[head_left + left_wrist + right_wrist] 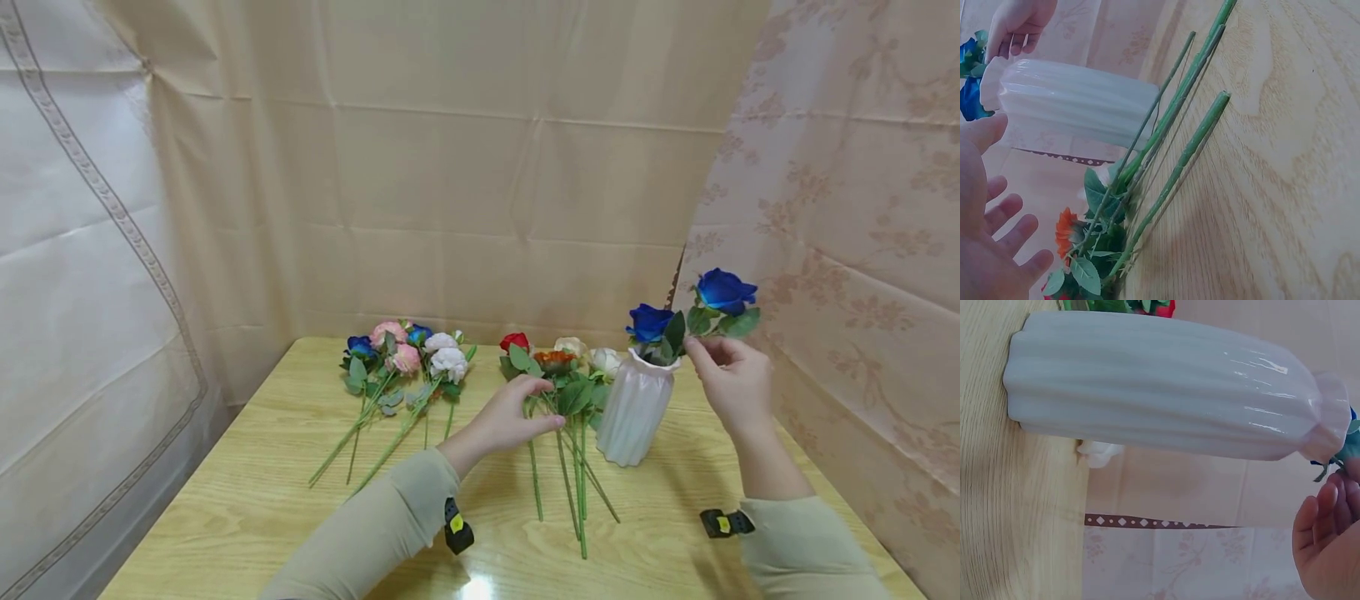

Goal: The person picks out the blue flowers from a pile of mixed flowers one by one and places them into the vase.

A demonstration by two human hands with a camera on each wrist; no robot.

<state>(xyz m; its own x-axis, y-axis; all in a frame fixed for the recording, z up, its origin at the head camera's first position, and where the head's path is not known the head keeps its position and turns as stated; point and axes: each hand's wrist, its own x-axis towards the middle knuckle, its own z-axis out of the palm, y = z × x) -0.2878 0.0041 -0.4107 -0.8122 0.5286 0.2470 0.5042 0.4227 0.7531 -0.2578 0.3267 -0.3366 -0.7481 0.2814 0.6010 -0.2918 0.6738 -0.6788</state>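
At the mouth of a white ribbed vase point(636, 410), my right hand point(731, 385) pinches a blue rose point(726, 292) by its stem, just under the leaves. The bloom rises above my fingers, to the right of the vase. Another blue rose point(649, 323) stands in the vase, its leaves overlapping the rim. My left hand point(510, 417) is held with fingers spread and nothing in its grasp, over the stems of several flowers lying left of the vase. In the left wrist view, the left palm point(988, 219) shows beside an orange flower point(1067, 231).
Under and beyond my left hand lie a red rose point(515, 342), an orange flower point(555, 361) and pale roses point(604, 362), stems towards me. Farther left on the wooden table point(255, 475) is a pile with pink flowers point(406, 358), white flowers point(448, 364) and blue roses point(361, 346). Curtains point(510, 167) enclose the table.
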